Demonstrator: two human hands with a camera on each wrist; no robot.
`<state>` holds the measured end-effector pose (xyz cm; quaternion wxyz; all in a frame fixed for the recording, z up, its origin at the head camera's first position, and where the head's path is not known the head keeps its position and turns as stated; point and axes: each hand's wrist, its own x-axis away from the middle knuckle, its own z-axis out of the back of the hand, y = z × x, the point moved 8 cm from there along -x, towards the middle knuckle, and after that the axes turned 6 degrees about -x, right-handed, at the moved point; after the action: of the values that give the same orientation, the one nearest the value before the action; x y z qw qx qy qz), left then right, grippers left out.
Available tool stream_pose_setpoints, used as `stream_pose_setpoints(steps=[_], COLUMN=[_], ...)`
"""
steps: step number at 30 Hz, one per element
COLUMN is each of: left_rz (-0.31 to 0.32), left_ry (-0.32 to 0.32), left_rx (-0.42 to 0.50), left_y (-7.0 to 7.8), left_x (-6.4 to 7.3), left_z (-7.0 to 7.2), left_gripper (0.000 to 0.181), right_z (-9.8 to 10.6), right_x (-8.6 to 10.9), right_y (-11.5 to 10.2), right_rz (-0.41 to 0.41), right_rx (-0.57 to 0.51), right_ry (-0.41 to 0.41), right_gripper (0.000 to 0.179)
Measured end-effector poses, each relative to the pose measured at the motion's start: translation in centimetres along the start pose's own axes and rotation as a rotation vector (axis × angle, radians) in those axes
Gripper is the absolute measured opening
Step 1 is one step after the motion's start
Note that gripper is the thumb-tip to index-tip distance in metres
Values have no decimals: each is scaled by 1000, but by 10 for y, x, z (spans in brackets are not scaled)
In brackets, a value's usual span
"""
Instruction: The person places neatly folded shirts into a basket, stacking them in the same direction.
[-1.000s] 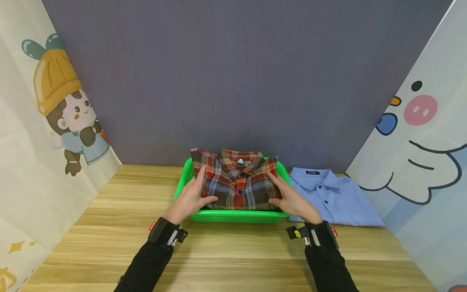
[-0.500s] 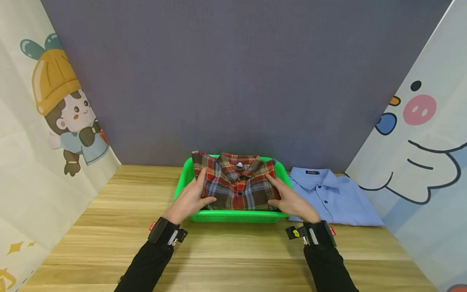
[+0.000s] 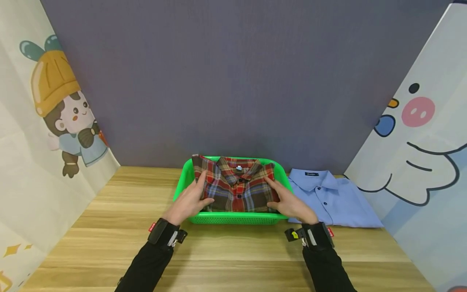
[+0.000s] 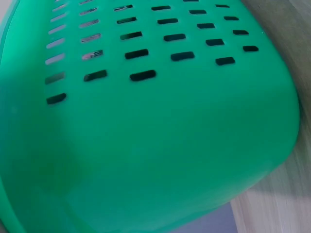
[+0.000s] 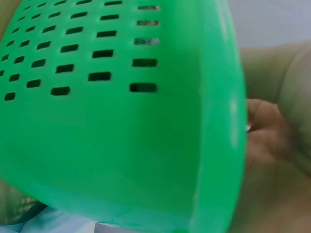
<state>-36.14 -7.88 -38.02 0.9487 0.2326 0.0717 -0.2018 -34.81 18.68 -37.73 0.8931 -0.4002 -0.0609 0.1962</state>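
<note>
A folded plaid shirt [image 3: 237, 194] in red, brown and blue lies collar-up inside a green plastic basket [image 3: 233, 219]. My left hand [image 3: 187, 201] is at the shirt's left side, its index finger and thumb stretched over the cloth. Opposite it, my right hand [image 3: 292, 202] reaches over the basket's right end, index fingertip and thumb on the shirt's right side. The remaining fingers are hidden between shirt and basket. In the right wrist view, part of the right hand [image 5: 272, 141] shows beyond the rim. The left wrist view is filled by the perforated basket wall [image 4: 160, 131].
A folded light blue shirt [image 3: 328, 198] with dark buttons lies right of the basket on the wood-grain table [image 3: 233, 259]. Close behind stands a grey panel [image 3: 233, 81]. Printed cartoon sheets flank the table, one on the left [image 3: 22, 121] and one on the right [image 3: 445, 162].
The plaid shirt has sunk lower in the basket, its collar now below the far rim. Both hands have shifted slightly, with the left thumb drawn a little outward.
</note>
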Motion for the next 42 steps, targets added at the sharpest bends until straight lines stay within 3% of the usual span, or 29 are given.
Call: stream_pose_setpoints(steps=[13,18,26,32,38,42], left_rz=[-58,-43,-69,-39,-43,-48], left_ry=[68,73,186,72,16,-10], left_rx=[-68,-99,-300,-321,-315,-317], left_y=[2,0,1,-2,-4,-5], left_x=[3,2,5,7,8,7], left_z=[6,7,17,10,5,3], left_gripper=[70,64,53,55,59,60], right_z=[-2,-2,0,-9,-17,-19], right_x=[0,0,-2,-2,-2,-3], right_y=[6,6,1,-10,-2,0], right_rz=[-61,-79,-44,43,-60,-81], right_rx=[45,49,152,330,367,391], right_ry=[3,11,65,57,32,36], right_gripper=[68,64,69,65,69,69])
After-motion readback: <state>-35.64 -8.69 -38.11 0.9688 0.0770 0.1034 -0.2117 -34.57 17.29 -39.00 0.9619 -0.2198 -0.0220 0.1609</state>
